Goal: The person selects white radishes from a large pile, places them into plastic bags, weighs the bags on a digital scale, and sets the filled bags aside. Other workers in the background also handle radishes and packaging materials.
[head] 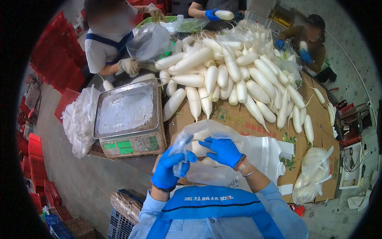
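My left hand [173,167], in a blue glove, grips the gathered edge of a clear plastic bag [219,127]. Inside that bag lie several white radishes [198,148], partly covered by plastic and fingers. My right hand [223,151], also blue-gloved, rests over the bag's opening with its fingers spread, close to the radishes. It does not plainly hold anything. Just beyond the bag, a large heap of white daikon radishes [220,74] covers the cardboard-lined table [235,115].
Left of my hands stands a digital scale [128,110] with a bare metal pan. A filled plastic bag [312,173] sits at right; white bags [264,155] lie nearer. Bundled plastic bags [79,122] hang beside the scale. Three people work around the table, one gloved hand [129,66] near the heap.
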Tool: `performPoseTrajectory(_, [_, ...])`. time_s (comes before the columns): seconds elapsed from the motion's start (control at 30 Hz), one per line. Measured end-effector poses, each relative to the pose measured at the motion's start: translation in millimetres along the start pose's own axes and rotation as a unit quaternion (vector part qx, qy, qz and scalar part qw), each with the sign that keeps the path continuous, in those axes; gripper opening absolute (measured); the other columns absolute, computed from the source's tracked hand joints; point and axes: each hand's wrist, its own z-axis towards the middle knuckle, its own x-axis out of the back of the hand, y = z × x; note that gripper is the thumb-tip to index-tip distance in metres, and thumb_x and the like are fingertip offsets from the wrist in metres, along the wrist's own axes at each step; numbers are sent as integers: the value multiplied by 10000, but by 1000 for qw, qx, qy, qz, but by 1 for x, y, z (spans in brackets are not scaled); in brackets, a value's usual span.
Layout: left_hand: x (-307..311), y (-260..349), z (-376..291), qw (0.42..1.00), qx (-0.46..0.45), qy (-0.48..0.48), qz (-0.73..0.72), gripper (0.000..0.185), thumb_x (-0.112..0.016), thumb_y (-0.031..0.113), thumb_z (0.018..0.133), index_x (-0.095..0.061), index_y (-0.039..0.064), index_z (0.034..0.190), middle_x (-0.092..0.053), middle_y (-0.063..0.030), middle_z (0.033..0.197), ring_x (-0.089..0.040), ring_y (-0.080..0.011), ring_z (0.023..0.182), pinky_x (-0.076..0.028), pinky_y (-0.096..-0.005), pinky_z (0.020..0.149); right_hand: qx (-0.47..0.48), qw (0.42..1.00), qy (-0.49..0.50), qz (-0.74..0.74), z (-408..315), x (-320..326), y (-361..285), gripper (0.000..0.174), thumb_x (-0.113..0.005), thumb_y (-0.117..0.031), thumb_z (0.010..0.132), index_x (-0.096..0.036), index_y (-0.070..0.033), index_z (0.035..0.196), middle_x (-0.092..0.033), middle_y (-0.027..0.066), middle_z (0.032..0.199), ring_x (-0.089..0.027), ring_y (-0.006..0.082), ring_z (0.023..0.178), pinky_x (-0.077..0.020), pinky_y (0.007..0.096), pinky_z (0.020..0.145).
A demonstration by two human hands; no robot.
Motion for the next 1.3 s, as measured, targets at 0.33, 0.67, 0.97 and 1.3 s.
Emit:
performPoseTrajectory(0.33, [20,-100,52,979,108,-77,157,332,-542,126,893,-533,-1,1200,-634,-87,940,-577,-139,713,-481,-254,667,-28,886,179,427,-5,-60,36,596,-709,-188,703,-516,-62,1253,-560,149,1212,-535,254,1110,-406,359,974])
performPoseTrajectory(0.67, [33,-117,53,980,100,-48,163,254,-544,123,888,-578,-10,1103,-631,-84,885,-580,-154,733,-481,-260,696,28,969,219,116,-13,-50,28,625,-727,-225,698,-503,-74,1262,-558,134,1206,-542,308,1083,-419,371,955])
performPoseTrajectory(0.97, [57,-132,62,982,84,-56,158,161,-530,70,876,-591,-11,1002,-626,-85,847,-578,-150,737,-459,-251,680,-28,970,151,189,-16,-45,24,679,-731,-203,674,-476,-106,1296,-500,148,1284,-524,309,1117,-446,371,922])
performPoseTrajectory(1.3, [54,-129,61,977,73,-59,189,194,-517,130,883,-602,10,1010,-634,-75,843,-577,-141,722,-436,-233,660,-42,973,117,193,-16,-49,24,567,-651,-196,773,-475,-124,1307,-503,144,1280,-516,305,1122,-435,380,930])
